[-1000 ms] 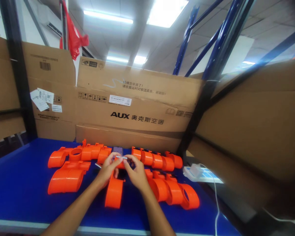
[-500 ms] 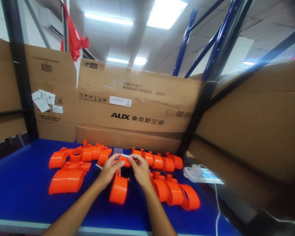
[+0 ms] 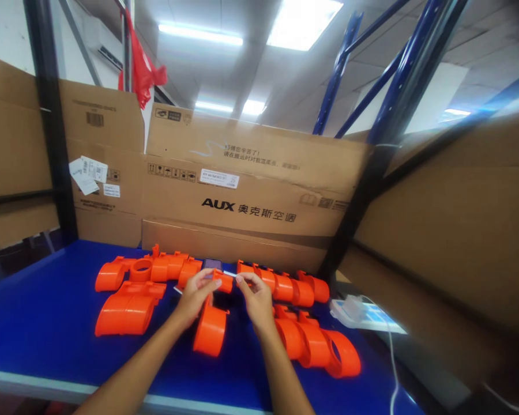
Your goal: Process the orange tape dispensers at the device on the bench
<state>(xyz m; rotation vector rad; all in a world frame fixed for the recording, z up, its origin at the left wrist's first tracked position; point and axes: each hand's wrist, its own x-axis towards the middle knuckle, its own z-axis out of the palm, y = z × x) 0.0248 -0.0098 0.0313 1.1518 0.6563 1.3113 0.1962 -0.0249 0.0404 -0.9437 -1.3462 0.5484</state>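
Near the middle of the blue table, my left hand (image 3: 200, 293) is closed on an orange plastic ring part (image 3: 223, 282), thumb in front and fingers behind. My right hand (image 3: 255, 294) pinches the end of a thin white strip (image 3: 230, 274), which reaches toward the top of that part. Whether strip and part touch is too small to tell. Just below my left hand stands another orange ring (image 3: 210, 330). Behind my hands lies a dark phone-like device (image 3: 213, 263), and a thin pale item (image 3: 178, 290) pokes out beside my left wrist.
Orange ring parts stand in rows at left (image 3: 124, 313) and right (image 3: 315, 344) on the blue table (image 3: 38, 323). A white power strip (image 3: 367, 316) with a cable sits at the right edge. Cardboard panels (image 3: 251, 202) and dark rack posts (image 3: 350, 225) enclose the back and sides.
My right hand has moved a little away from my left, drawing the white strip rightward along the orange part's top. The view has shifted slightly.
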